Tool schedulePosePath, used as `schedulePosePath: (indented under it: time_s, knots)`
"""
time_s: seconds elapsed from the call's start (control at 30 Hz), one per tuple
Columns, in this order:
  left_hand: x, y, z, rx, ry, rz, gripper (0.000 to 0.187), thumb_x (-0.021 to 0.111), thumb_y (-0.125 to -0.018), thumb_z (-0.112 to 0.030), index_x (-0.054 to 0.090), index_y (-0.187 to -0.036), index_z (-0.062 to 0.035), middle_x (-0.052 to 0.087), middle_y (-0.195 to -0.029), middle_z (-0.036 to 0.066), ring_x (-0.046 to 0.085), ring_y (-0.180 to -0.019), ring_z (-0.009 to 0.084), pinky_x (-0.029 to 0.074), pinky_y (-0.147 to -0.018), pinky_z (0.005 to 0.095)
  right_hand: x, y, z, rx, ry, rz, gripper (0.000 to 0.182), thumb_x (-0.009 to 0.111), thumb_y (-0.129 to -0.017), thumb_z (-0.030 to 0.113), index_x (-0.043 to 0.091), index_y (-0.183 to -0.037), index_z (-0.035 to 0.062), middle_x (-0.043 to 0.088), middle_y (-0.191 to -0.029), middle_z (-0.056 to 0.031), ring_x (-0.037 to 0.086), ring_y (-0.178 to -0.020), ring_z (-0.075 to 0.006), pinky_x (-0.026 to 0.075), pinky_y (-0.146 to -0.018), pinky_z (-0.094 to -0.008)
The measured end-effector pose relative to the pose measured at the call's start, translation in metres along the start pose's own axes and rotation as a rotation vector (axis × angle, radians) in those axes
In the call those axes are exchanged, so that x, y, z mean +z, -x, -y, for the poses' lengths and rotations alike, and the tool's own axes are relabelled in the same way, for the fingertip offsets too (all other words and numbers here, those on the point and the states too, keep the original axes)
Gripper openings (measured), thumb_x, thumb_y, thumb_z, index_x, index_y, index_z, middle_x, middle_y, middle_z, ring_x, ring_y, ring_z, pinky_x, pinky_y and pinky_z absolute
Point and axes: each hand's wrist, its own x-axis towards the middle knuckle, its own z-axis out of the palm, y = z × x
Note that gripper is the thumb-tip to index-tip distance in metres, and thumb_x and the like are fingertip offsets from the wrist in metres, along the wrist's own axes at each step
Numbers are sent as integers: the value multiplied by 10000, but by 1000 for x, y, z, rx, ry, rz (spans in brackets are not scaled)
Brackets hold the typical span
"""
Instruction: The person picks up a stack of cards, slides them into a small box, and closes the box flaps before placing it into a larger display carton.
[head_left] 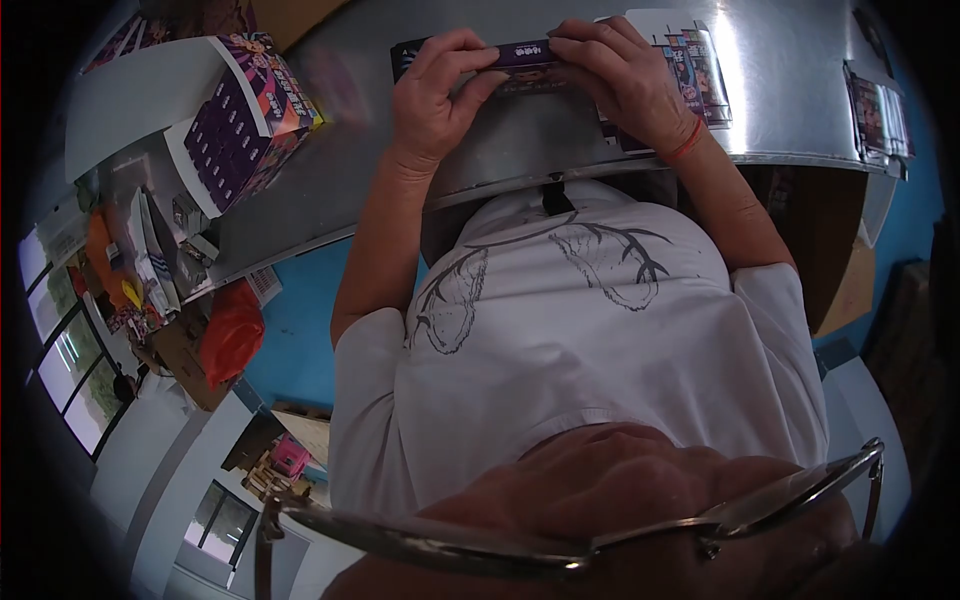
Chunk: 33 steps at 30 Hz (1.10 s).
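A small purple printed box (525,52) with white lettering lies across the metal table between my hands. My left hand (435,100) grips its left end, with the thumb on the near side and the fingers over the top. At the other end my right hand (628,80), with a red string on its wrist, pinches the box, its fingers bent over the upper edge. Part of the box is hidden under both hands. Beside and beneath my right hand are colourful printed packs (695,75), partly covered by the forearm.
On the left of the metal table (350,170) stands a large purple printed carton (255,125). Small dark packets (195,230) lie nearer the left edge. Another printed pack (880,115) rests at the right end. A red plastic bag (233,333) hangs below left.
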Motion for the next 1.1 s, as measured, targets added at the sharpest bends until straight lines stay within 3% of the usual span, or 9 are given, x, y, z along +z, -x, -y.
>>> schedulePosePath:
  time_s: [0.1, 0.2, 0.33, 0.43, 0.5, 0.6, 0.73, 0.9, 1.1]
  knots:
    - [7, 4, -3, -2, -74, -46, 232, 753, -766, -87, 619, -955, -94, 612, -973, 71, 623, -825, 255, 520, -681, 330, 8, 6, -3, -2, -23, -78, 204, 667, -814, 45, 635, -1015, 60, 643, -1003, -103, 636, -805, -285, 530, -682, -362]
    - [4, 6, -7, -33, -89, -8, 288, 754, -749, -105, 599, -992, -108, 601, -986, 89, 615, -883, 288, 521, -733, 358, 11, 9, 0, 75, -72, -54, 275, 678, -791, 19, 637, -1058, 69, 637, -1035, -119, 643, -832, -287, 537, -688, -356]
    - [-4, -1, -12, -99, -120, 233, 327, 702, -812, -170, 576, -1107, -110, 612, -997, 105, 625, -891, 309, 517, -744, 371, 17, 3, 9, 71, -122, -56, 303, 664, -798, -17, 637, -1087, 69, 637, -1033, -130, 652, -842, -281, 541, -683, -356]
    - [-22, -7, -17, -124, -118, 307, 331, 696, -817, -180, 582, -1117, -98, 620, -977, 104, 624, -874, 311, 516, -742, 368, 8, -10, 17, 65, -169, -42, 309, 631, -823, -42, 624, -1113, 64, 636, -1024, -134, 653, -821, -274, 535, -675, -340]
    - [-54, -13, -22, -150, -141, 283, 323, 695, -814, -158, 588, -1111, -90, 623, -967, 100, 629, -869, 302, 517, -747, 362, 2, -22, 27, 213, -307, 9, 318, 607, -843, -46, 607, -1141, 63, 634, -1017, -133, 651, -819, -263, 524, -675, -326]
    - [-132, -22, -35, -235, -208, 190, 325, 694, -806, -94, 604, -1118, -69, 644, -997, 81, 650, -885, 238, 518, -784, 326, 6, -27, 25, 232, -316, 63, 339, 592, -847, -52, 593, -1165, 68, 631, -1003, -137, 645, -817, -271, 513, -686, -327]
    - [-240, -21, -7, -279, -439, -108, 368, 707, -841, -118, 597, -1187, -56, 669, -1051, 84, 640, -953, 169, 501, -835, 283, 17, -16, 15, 173, -310, 112, 289, 574, -873, -23, 597, -1148, 64, 631, -995, -140, 645, -835, -288, 513, -708, -348]
    - [-288, -18, 60, -293, -478, -114, 362, 696, -858, -153, 598, -1192, -54, 671, -1060, 88, 644, -959, 183, 499, -845, 288, 25, -1, 15, 296, -262, 308, 184, 556, -914, 54, 606, -1091, 50, 625, -987, -161, 647, -860, -328, 515, -724, -370]
    - [-289, -19, 117, -327, -498, -128, 361, 679, -883, -206, 599, -1199, -51, 674, -1075, 93, 649, -968, 205, 495, -858, 297, 18, -1, 19, 306, -278, 288, 157, 561, -916, 68, 616, -1063, 58, 629, -955, -158, 646, -845, -340, 517, -711, -377]
